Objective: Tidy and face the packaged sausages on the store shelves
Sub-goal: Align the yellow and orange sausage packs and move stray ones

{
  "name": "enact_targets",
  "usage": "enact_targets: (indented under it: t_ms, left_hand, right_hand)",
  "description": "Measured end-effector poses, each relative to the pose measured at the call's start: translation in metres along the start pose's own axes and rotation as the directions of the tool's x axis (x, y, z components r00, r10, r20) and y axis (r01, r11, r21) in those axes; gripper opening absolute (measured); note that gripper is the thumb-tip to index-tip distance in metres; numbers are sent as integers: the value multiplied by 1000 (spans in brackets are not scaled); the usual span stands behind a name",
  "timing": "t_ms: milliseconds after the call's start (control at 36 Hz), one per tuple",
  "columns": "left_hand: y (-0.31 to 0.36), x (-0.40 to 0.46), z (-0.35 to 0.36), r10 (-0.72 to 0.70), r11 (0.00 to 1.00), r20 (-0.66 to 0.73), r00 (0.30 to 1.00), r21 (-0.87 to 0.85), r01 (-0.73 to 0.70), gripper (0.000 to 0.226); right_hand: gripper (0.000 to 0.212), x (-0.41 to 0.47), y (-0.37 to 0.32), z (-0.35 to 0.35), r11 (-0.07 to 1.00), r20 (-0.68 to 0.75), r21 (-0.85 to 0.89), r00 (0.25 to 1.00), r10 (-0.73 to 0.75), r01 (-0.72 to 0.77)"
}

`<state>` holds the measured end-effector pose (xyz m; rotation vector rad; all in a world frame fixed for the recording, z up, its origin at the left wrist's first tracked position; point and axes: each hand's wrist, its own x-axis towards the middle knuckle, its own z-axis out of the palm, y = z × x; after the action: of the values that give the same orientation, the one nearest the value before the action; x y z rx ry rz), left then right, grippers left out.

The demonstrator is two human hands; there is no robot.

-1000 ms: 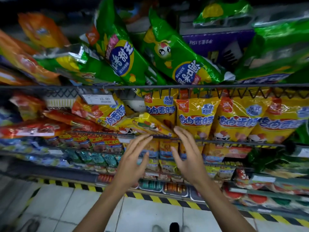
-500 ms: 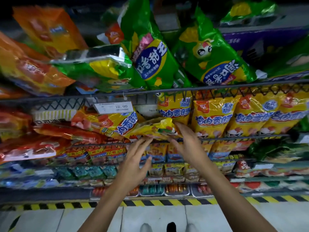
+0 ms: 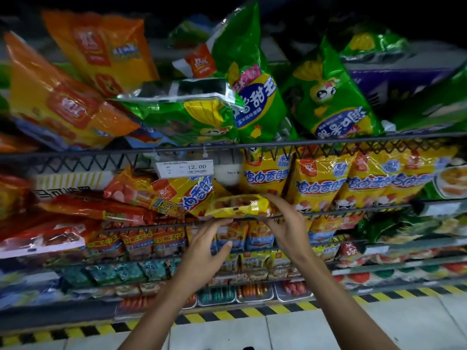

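Observation:
A yellow sausage pack (image 3: 237, 205) lies flat on the front wire rail of the middle shelf. My right hand (image 3: 286, 228) grips its right end, fingers curled over the top. My left hand (image 3: 204, 246) reaches up with fairly straight fingers, and its fingertips touch the pack's lower left edge while the thumb stays apart. To the right, a row of matching yellow packs (image 3: 318, 180) stands upright and faces front. To the left, another yellow pack (image 3: 187, 190) lies tilted over red sausage packs (image 3: 83, 205).
Green packs (image 3: 252, 97) and orange packs (image 3: 63, 102) lean in disorder on the wire shelf (image 3: 328, 141) above. A price tag (image 3: 184, 168) hangs from its rail. Lower shelves hold several small packs. A yellow-black stripe (image 3: 252, 311) marks the floor below.
Both hands have risen from in front of the shelf to the flat yellow pack. The right hand has taken hold of its right end; the left fingertips now touch it.

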<state>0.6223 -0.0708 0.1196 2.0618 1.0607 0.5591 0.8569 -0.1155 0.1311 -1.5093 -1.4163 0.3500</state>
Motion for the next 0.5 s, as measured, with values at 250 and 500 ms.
enact_targets:
  t_ms: [250,500]
  left_hand:
    - [23,12,13,-134,979,-104,985,-169,115,69]
    - [36,17,21,-92,926,-102,991,-375,47,52]
  right_hand:
    - [43,-5,-12,-19,974,-41,213,997,-72,79]
    - [16,-33,-26,-34,862,-111,484,966,235,-154]
